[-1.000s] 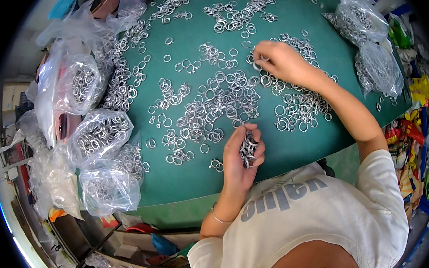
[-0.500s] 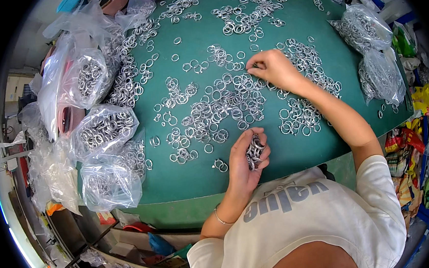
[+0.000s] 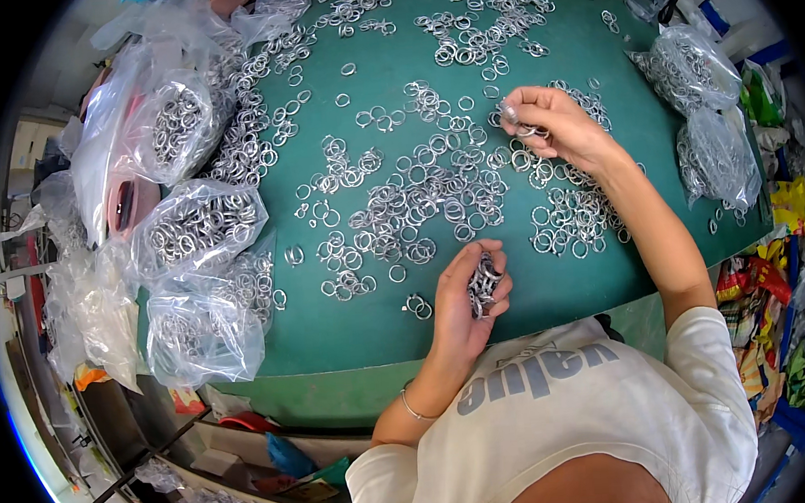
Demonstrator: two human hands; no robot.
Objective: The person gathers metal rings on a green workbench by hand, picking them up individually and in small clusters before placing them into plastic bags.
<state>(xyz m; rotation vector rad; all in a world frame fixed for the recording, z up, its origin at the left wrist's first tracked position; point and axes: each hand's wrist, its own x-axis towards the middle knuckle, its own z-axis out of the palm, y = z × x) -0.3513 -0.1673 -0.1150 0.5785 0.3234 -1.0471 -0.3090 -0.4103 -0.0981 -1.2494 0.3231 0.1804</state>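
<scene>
The left hand (image 3: 457, 305) curls its fingers round a clump of rings (image 3: 484, 285), held against the palm. The right hand (image 3: 561, 124) pinches rings between thumb and fingers, near loose rings (image 3: 431, 190) spread across the bench (image 3: 352, 333).

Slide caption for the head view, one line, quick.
The left hand cups silver-coloured rings while the right hand holds more above a green table scattered with others.

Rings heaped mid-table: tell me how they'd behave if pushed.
The rings would probably slide rather than roll, since most lie flat. They look stiff, each keeping a round outline. Pushing one may well drag or shift neighbours, as many overlap.
</scene>
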